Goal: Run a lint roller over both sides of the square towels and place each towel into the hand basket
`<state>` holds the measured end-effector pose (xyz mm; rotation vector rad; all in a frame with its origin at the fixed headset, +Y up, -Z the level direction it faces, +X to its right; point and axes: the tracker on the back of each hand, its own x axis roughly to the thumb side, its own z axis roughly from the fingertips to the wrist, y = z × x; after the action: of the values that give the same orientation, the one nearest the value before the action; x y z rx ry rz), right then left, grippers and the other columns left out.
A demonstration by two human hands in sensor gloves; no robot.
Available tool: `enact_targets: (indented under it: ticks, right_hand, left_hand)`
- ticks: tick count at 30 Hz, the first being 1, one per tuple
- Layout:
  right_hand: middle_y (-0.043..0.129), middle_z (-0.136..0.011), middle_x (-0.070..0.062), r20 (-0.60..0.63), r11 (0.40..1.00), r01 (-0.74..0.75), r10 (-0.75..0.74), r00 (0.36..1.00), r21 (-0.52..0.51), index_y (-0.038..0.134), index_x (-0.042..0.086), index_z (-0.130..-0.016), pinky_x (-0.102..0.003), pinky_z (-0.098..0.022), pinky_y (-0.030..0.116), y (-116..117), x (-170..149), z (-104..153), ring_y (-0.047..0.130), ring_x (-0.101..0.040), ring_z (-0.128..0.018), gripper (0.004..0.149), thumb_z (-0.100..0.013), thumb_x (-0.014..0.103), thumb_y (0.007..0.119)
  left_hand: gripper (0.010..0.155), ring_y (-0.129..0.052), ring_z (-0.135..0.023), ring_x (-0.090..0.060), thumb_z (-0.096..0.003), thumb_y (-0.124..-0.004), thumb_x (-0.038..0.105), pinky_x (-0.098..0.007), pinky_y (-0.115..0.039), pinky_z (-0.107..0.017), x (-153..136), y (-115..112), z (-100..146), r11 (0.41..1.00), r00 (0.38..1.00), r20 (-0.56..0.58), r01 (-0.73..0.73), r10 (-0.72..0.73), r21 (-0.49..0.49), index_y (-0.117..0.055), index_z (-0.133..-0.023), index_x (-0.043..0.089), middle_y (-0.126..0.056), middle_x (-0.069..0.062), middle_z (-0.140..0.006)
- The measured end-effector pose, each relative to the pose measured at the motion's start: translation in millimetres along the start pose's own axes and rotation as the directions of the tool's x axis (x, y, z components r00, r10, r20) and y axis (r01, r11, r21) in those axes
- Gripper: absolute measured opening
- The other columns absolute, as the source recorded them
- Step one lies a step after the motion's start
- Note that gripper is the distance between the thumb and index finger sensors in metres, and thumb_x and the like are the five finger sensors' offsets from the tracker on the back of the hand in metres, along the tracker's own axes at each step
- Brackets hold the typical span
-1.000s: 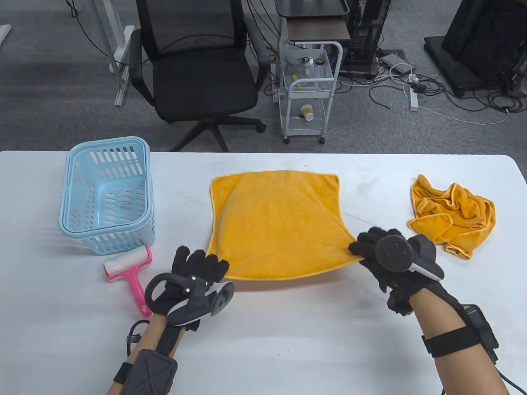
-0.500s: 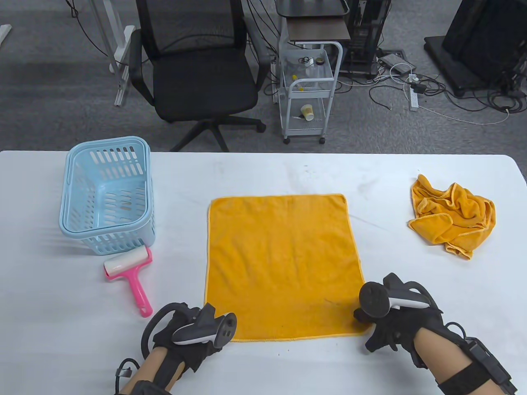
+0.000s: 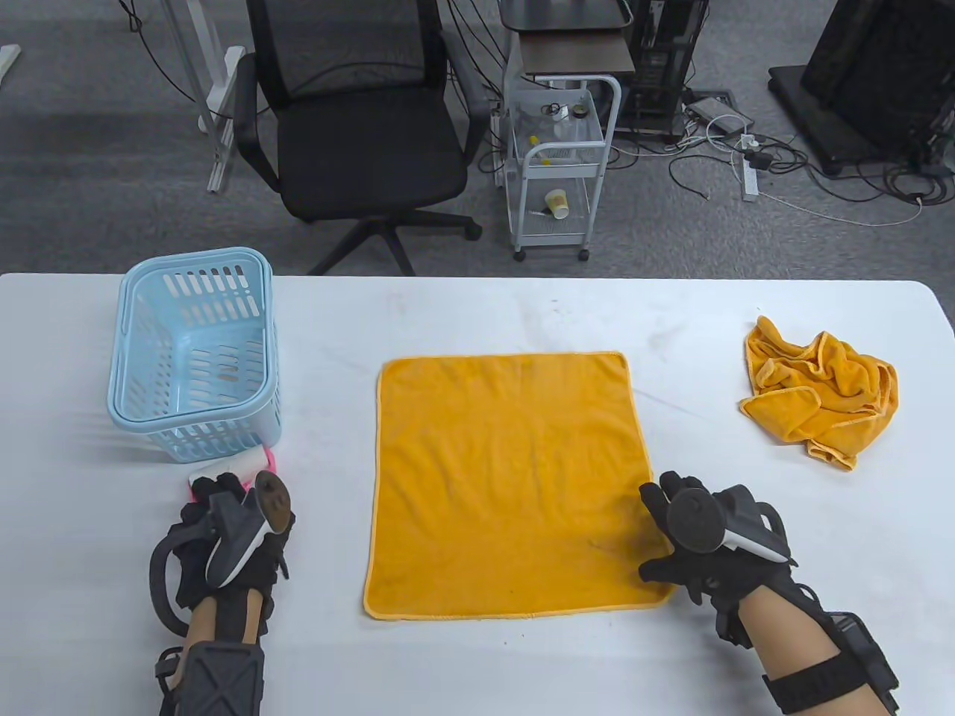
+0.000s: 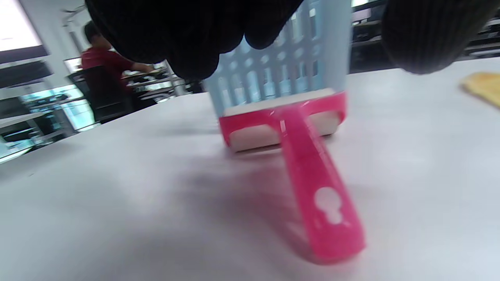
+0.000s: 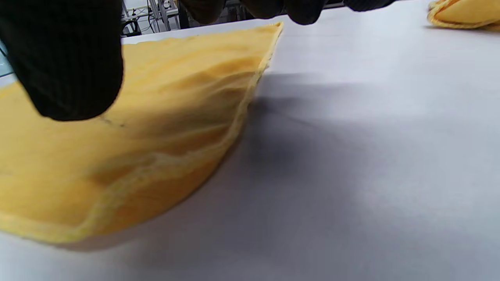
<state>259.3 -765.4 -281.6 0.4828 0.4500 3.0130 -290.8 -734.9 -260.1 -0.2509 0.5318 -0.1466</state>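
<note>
An orange square towel (image 3: 515, 485) lies spread flat in the middle of the white table. My right hand (image 3: 660, 500) rests with relaxed fingers at the towel's near right corner, holding nothing; in the right wrist view the towel (image 5: 136, 117) edge bulges up slightly under the thumb (image 5: 66, 58). My left hand (image 3: 216, 492) hovers over the pink lint roller (image 3: 224, 470), whose handle (image 4: 316, 191) lies free on the table under my fingers (image 4: 187, 39). The light blue basket (image 3: 194, 350) stands just beyond the roller. A second orange towel (image 3: 821, 395) lies crumpled at the right.
The table's far edge runs behind the basket, with an office chair (image 3: 358, 127) and a white cart (image 3: 559, 164) on the floor beyond. A person in red sits far off in the left wrist view (image 4: 105, 66).
Both hands drew the towel toward the near edge, laid it flat and let go. My left hand then moved left over the lint roller. My right hand shifted slightly forward along the towel's right edge.
</note>
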Motion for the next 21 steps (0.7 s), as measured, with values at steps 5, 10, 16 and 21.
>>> enact_targets:
  ticks: [5,10,16,21]
  right_hand:
    - [0.029,-0.117,-0.022,-0.017,0.999,-0.042,0.043,0.999,0.005,0.033,0.017,-0.114,-0.072,-0.069,0.045,4.1,-1.0,1.2,0.035,-0.052,-0.106,0.103,-0.040,0.062,0.089]
    - [0.029,-0.117,-0.022,-0.027,0.997,-0.063,0.064,0.998,0.040,0.033,0.017,-0.114,-0.072,-0.069,0.045,12.9,-4.0,1.6,0.035,-0.052,-0.106,0.103,-0.040,0.062,0.089]
    - [0.029,-0.117,-0.023,-0.032,0.997,-0.053,0.055,0.998,0.063,0.035,0.017,-0.114,-0.072,-0.069,0.045,14.8,-6.3,0.4,0.036,-0.053,-0.106,0.102,-0.041,0.062,0.089]
    - [0.029,-0.117,-0.023,-0.034,0.995,-0.059,0.062,0.998,0.081,0.035,0.017,-0.114,-0.072,-0.069,0.045,15.5,-4.9,-0.1,0.036,-0.053,-0.105,0.102,-0.041,0.062,0.089]
  left_hand:
    - [0.091,-0.077,-0.097,-0.046,-0.0416,-0.075,0.072,-0.063,-0.065,-0.070,-1.6,-23.3,-22.8,0.983,0.975,-0.189,-0.141,0.117,-0.118,-0.056,-0.108,0.013,-0.055,-0.019,-0.116]
    - [0.086,-0.081,-0.094,-0.044,-0.0418,-0.076,0.071,-0.063,-0.067,-0.068,5.6,-32.1,-34.4,0.963,0.945,-0.264,-0.236,0.196,-0.130,-0.063,-0.104,0.014,-0.063,-0.017,-0.112]
    - [0.065,-0.088,-0.087,-0.040,-0.0471,-0.078,0.062,-0.062,-0.069,-0.067,9.1,-40.4,-40.5,0.956,0.925,-0.311,-0.267,0.219,-0.123,-0.075,-0.094,0.018,-0.074,-0.011,-0.105]
    - [0.052,-0.091,-0.084,-0.037,-0.0498,-0.081,0.052,-0.060,-0.071,-0.066,-3.5,-36.8,-34.2,0.925,0.897,-0.310,-0.363,0.315,-0.110,-0.079,-0.090,0.019,-0.079,-0.007,-0.101]
